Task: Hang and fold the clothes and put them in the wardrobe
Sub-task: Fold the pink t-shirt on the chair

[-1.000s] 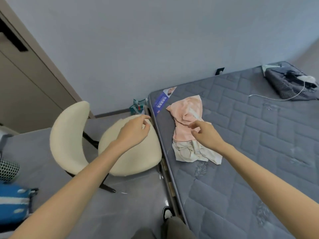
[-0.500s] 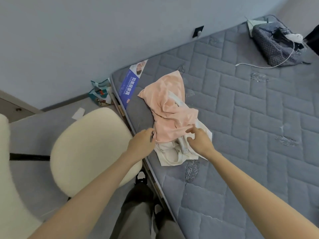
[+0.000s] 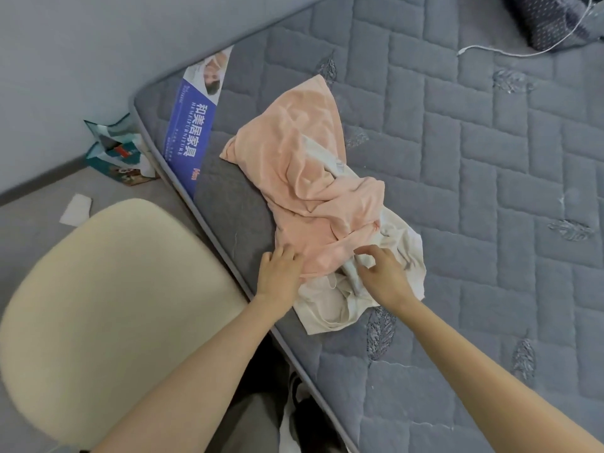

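So here's where we're at: the pink garment point(image 3: 304, 184) is lying crumpled on the grey quilted bed point(image 3: 490, 223), close to its near-left edge, and it's draped over a cream garment point(image 3: 330, 308) that pokes out from under it at the 6 o'clock end and along the 4 o'clock side. Neither one is folded or hung, just a heap.

Our left hand point(image 3: 281, 277) sits at the 7 o'clock corner of the heap, fingers fairly straight and lying flat on the pink cloth's lower hem, not gripping anything. Our right hand point(image 3: 382, 277) is at about 5 o'clock of the heap, on the cream cloth, thumb and fingers curved with a gap between them. We honestly can't tell if any fabric is pinched in there.

Other stuff around the heap: a cream padded chair point(image 3: 114, 299) on the floor at 8 o'clock, right up against the bed edge. A blue label point(image 3: 192, 125) is on the bed's corner at 10 o'clock, with a teal box point(image 3: 112, 152) on the floor just past it and a white slip of paper point(image 3: 75, 210) near the chair. Far off at 1 o'clock there's a dark bundle point(image 3: 555, 21) with a white cable point(image 3: 510, 54) trailing from it.
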`<state>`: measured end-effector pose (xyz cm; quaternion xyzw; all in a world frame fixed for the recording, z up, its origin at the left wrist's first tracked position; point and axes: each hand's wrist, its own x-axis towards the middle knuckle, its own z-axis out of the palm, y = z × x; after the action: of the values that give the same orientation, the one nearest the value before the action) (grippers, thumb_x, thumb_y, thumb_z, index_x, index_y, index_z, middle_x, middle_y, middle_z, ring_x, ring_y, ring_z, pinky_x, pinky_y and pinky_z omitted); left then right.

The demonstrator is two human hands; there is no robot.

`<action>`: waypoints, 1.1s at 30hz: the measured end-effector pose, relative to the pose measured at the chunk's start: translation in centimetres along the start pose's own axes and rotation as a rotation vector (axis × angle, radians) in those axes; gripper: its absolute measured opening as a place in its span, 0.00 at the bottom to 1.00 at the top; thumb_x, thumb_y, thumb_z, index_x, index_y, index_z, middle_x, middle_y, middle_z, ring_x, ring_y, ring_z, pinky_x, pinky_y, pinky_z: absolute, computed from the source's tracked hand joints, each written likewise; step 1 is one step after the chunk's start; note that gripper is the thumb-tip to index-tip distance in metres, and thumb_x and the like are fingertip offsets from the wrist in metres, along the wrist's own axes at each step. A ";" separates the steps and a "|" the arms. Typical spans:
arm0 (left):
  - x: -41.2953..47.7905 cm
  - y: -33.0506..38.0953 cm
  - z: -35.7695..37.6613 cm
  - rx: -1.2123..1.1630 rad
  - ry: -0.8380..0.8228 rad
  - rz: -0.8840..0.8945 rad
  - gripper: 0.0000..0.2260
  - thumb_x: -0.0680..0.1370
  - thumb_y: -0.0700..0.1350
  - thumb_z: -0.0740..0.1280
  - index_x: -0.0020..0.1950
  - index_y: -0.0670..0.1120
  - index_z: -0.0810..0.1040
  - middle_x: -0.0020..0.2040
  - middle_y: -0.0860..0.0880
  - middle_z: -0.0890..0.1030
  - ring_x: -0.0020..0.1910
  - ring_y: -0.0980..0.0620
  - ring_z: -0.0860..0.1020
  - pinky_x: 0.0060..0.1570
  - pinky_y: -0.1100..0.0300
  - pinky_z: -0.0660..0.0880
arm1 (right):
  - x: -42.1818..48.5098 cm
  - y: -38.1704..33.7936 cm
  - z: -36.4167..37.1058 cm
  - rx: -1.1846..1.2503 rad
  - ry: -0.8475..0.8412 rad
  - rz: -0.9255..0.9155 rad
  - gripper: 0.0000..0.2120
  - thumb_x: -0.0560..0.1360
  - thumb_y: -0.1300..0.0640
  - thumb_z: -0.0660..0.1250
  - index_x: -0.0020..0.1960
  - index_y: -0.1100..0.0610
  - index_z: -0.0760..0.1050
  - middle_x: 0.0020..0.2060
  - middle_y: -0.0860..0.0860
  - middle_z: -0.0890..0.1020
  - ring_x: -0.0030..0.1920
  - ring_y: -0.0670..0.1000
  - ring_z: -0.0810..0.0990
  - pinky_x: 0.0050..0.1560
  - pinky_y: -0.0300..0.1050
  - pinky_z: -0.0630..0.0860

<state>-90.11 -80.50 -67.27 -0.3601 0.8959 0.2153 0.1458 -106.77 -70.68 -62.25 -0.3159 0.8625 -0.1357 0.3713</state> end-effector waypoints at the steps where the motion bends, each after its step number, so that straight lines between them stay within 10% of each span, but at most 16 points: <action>1: -0.1 -0.2 -0.1 -0.014 0.030 0.017 0.12 0.80 0.49 0.61 0.62 0.48 0.71 0.61 0.50 0.71 0.61 0.50 0.68 0.57 0.57 0.62 | -0.1 0.0 0.2 0.001 -0.005 -0.006 0.15 0.78 0.60 0.61 0.64 0.53 0.73 0.63 0.54 0.71 0.50 0.52 0.77 0.40 0.27 0.67; 8: -3.4 -1.5 -6.1 -0.551 0.266 0.045 0.04 0.81 0.40 0.60 0.53 0.42 0.73 0.41 0.49 0.76 0.43 0.49 0.73 0.66 0.59 0.63 | -1.5 -3.4 -0.1 -0.094 0.039 -0.196 0.26 0.73 0.65 0.65 0.69 0.50 0.70 0.69 0.54 0.67 0.68 0.58 0.64 0.63 0.40 0.58; 12: -5.7 -1.4 -11.3 -0.664 0.334 0.050 0.07 0.82 0.43 0.58 0.53 0.40 0.73 0.47 0.45 0.77 0.45 0.47 0.75 0.46 0.51 0.71 | -2.0 -7.0 -1.1 -0.216 0.112 -0.323 0.24 0.73 0.61 0.68 0.68 0.51 0.71 0.70 0.54 0.67 0.67 0.58 0.64 0.64 0.46 0.61; 16: -8.5 -0.9 -15.9 -0.690 0.537 0.079 0.08 0.82 0.42 0.59 0.55 0.40 0.75 0.48 0.50 0.77 0.46 0.52 0.74 0.45 0.62 0.68 | -3.1 -9.9 -3.3 -0.160 0.185 -0.403 0.06 0.76 0.62 0.63 0.52 0.60 0.76 0.52 0.57 0.79 0.53 0.58 0.74 0.49 0.50 0.70; 22: -14.1 -1.3 -22.1 -0.685 1.022 -0.040 0.02 0.81 0.39 0.59 0.49 0.45 0.70 0.46 0.52 0.70 0.43 0.60 0.68 0.46 0.75 0.65 | -8.0 -15.3 -8.3 0.110 0.253 -0.544 0.07 0.78 0.53 0.51 0.43 0.51 0.64 0.42 0.51 0.74 0.38 0.54 0.70 0.38 0.51 0.69; 28: -22.2 -2.2 -28.1 -0.697 1.283 -0.262 0.04 0.83 0.45 0.57 0.51 0.54 0.67 0.40 0.65 0.74 0.35 0.63 0.70 0.36 0.68 0.64 | -13.5 -21.7 -13.7 0.164 0.181 -0.931 0.07 0.81 0.49 0.58 0.44 0.44 0.69 0.32 0.39 0.75 0.34 0.42 0.72 0.35 0.40 0.65; 33: -31.1 -2.4 -31.7 -0.594 1.476 -0.346 0.07 0.82 0.45 0.58 0.55 0.43 0.70 0.42 0.53 0.74 0.38 0.61 0.69 0.38 0.64 0.62 | -18.4 -24.5 -15.2 -0.161 0.017 -1.084 0.19 0.71 0.39 0.70 0.33 0.44 0.63 0.26 0.44 0.70 0.29 0.44 0.67 0.31 0.43 0.60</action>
<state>-70.06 -79.54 -27.63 -0.5662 0.5985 0.1257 -0.5526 -97.31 -77.51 -30.16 -0.7414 0.5867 -0.2438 0.2160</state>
